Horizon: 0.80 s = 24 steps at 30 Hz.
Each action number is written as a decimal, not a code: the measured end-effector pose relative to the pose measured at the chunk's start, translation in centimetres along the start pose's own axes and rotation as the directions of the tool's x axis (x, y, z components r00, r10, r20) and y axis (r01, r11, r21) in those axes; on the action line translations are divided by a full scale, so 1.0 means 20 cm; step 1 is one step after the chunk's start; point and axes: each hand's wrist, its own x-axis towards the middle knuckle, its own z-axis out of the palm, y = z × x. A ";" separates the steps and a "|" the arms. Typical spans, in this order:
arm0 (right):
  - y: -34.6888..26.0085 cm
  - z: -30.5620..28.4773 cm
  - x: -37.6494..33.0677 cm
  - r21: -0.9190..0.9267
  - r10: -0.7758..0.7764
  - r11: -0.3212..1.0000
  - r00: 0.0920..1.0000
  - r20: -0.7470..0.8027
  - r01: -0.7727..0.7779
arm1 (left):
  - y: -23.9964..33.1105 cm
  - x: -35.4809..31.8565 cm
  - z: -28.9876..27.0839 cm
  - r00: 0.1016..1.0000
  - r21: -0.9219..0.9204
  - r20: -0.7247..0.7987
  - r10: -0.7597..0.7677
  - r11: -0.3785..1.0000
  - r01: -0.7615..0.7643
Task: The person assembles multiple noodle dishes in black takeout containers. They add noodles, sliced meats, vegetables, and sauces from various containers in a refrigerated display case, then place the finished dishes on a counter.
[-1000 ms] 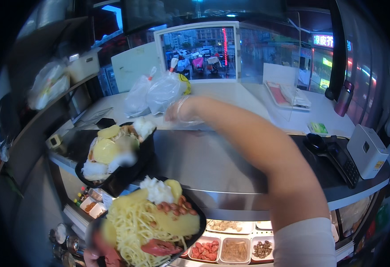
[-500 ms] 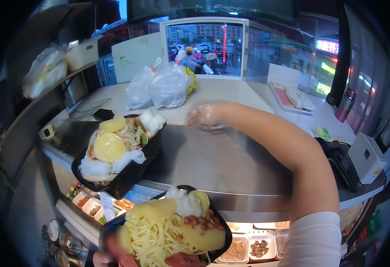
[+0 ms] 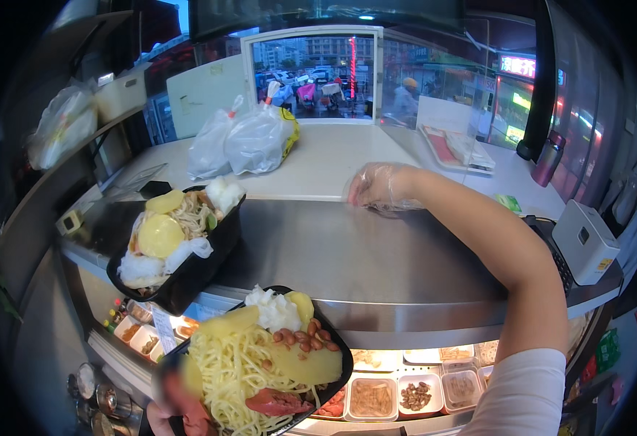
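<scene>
At the lower left, my left hand [image 3: 160,421] grips the edge of a black food tray [image 3: 346,361]. The tray holds yellow noodles [image 3: 227,374], potato-like yellow slices, peanuts [image 3: 307,337], a white fluffy heap [image 3: 273,309] and reddish meat slices [image 3: 280,402]. My right hand [image 3: 385,187], in a clear plastic glove, is over the far edge of the steel countertop [image 3: 296,254]. Its fingers are curled inward; anything in them is hidden. On the counter's left stands another filled black tray [image 3: 213,251], with noodles, yellow slices and white clumps.
Tied white plastic bags [image 3: 260,142] stand on the pale ledge before the window. A white box-shaped device [image 3: 586,243] and a purple bottle [image 3: 549,158] are at the right. Below the counter is a lit case with small food trays [image 3: 373,398]. A bag [image 3: 64,127] hangs by the left shelf.
My right hand has moved right along the counter's far edge. The whole view has shifted slightly, with fixed things now a little farther left. My left hand still holds the noodle tray.
</scene>
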 end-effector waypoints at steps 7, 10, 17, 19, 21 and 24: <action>0.12 -0.04 0.00 0.455 0.061 0.888 0.998 0.033 -0.069 | -0.02 -0.03 0.00 0.999 0.007 -0.017 0.051 0.999 -0.050; 0.04 -0.11 0.00 0.637 0.027 0.771 0.998 -0.060 0.017 | 0.00 -0.05 0.12 0.996 0.044 -0.012 0.084 0.996 -0.083; -0.63 0.04 -0.33 0.530 -0.373 0.740 0.909 -0.188 0.414 | 0.00 0.00 0.37 0.995 -0.127 0.092 -0.031 0.991 0.042; -0.77 0.11 -0.41 0.394 -0.492 0.761 0.854 -0.168 0.516 | -0.03 0.04 0.54 0.999 -0.093 0.015 0.039 0.995 -0.038; -0.81 0.12 -0.46 0.245 -0.521 0.807 0.843 -0.136 0.538 | -0.06 0.06 0.56 0.995 -0.105 0.072 -0.073 0.991 0.081; -0.84 0.13 -0.47 0.099 -0.483 0.865 0.869 -0.106 0.492 | -0.09 0.07 0.55 0.984 -0.137 0.125 -0.128 0.980 0.145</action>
